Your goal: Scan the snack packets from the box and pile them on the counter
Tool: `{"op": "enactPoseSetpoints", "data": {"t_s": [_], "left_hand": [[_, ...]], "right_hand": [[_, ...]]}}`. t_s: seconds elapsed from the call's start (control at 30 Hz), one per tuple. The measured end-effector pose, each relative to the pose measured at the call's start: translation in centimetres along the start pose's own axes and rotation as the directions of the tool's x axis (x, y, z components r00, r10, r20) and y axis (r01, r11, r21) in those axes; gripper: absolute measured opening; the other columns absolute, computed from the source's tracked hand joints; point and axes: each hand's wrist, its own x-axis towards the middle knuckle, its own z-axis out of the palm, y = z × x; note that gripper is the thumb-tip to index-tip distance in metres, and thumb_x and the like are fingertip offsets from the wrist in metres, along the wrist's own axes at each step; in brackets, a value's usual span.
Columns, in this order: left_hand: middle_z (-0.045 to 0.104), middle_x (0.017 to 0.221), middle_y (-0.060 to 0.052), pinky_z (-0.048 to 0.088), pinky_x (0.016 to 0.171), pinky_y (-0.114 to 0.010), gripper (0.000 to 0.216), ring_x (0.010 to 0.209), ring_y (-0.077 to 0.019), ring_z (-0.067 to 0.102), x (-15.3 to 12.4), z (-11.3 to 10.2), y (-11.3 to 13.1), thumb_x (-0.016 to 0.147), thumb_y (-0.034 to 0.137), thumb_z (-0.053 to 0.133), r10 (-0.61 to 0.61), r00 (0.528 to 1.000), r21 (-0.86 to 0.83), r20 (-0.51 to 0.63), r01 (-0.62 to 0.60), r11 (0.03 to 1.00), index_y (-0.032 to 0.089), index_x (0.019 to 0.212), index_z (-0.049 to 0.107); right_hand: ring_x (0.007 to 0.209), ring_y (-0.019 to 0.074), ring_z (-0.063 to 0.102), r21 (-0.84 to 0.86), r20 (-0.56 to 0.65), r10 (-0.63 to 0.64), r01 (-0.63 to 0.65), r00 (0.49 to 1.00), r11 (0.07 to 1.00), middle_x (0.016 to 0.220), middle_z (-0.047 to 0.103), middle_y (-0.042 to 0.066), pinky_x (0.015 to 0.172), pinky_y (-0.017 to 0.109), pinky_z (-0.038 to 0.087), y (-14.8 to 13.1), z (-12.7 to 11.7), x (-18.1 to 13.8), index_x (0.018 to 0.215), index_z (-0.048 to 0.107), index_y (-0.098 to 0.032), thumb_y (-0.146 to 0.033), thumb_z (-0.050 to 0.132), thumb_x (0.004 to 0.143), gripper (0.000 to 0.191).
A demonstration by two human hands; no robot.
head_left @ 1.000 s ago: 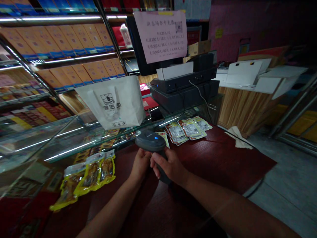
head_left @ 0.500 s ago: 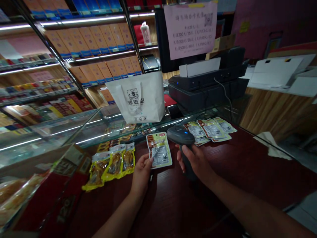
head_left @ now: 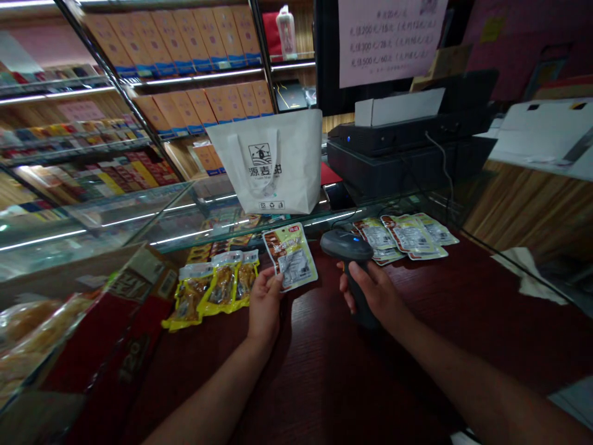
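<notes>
My left hand (head_left: 265, 304) pinches the lower left corner of a flat green and brown snack packet (head_left: 291, 254), its printed side facing up. My right hand (head_left: 375, 290) is wrapped round the handle of a dark grey barcode scanner (head_left: 346, 246), a small blue light lit on top. The scanner's head is just right of the packet, apart from it. Left of my left hand lie three yellow-edged vacuum packs of brown meat (head_left: 222, 285). Beyond the scanner, to the right, several similar green packets (head_left: 410, 235) overlap in a loose pile.
A white paper bag (head_left: 273, 167) stands on the glass counter behind the packet. Right of it are a black cash drawer (head_left: 365, 170) and a monitor with a pink sign (head_left: 389, 43). An open red carton (head_left: 111, 346) sits at left on the dark red tabletop (head_left: 306, 383).
The view has shifted, so most things sit higher and farther right. The packet in my left hand has tilted and moved left, away from the scanner. Both hands keep their holds.
</notes>
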Motion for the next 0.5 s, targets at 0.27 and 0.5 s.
{"op": "enactPoseSetpoints", "data": {"t_s": [0.27, 0.5], "left_hand": [[0.074, 0.086, -0.001, 0.053, 0.072, -0.026, 0.044, 0.074, -0.0147, 0.070, 1.0, -0.6, 0.5, 0.068, 0.038, 0.082, 0.105, 0.989, -0.046, -0.104, -0.110, 0.993, 0.020, 0.100, 0.058], [0.075, 0.099, -0.004, 0.053, 0.077, -0.027, 0.054, 0.085, -0.0167, 0.070, 1.0, -0.4, 0.4, 0.068, 0.035, 0.083, 0.092, 0.989, -0.103, -0.113, -0.103, 0.989, 0.021, 0.116, 0.060]], "right_hand": [[0.037, 0.0103, 0.054, -0.311, 0.182, 0.090, -0.030, 0.979, 0.950, 0.062, 0.063, -0.003, 0.035, 0.020, 0.041, 1.9, -0.2, 0.0, 0.084, 0.054, -0.021, -0.062, 0.058, 0.091, 0.042], [0.036, 0.0107, 0.056, -0.384, 0.200, 0.109, -0.024, 0.974, 0.923, 0.057, 0.061, -0.005, 0.036, 0.020, 0.039, 2.1, -0.1, 0.0, 0.081, 0.052, -0.022, -0.061, 0.056, 0.092, 0.041]]}}
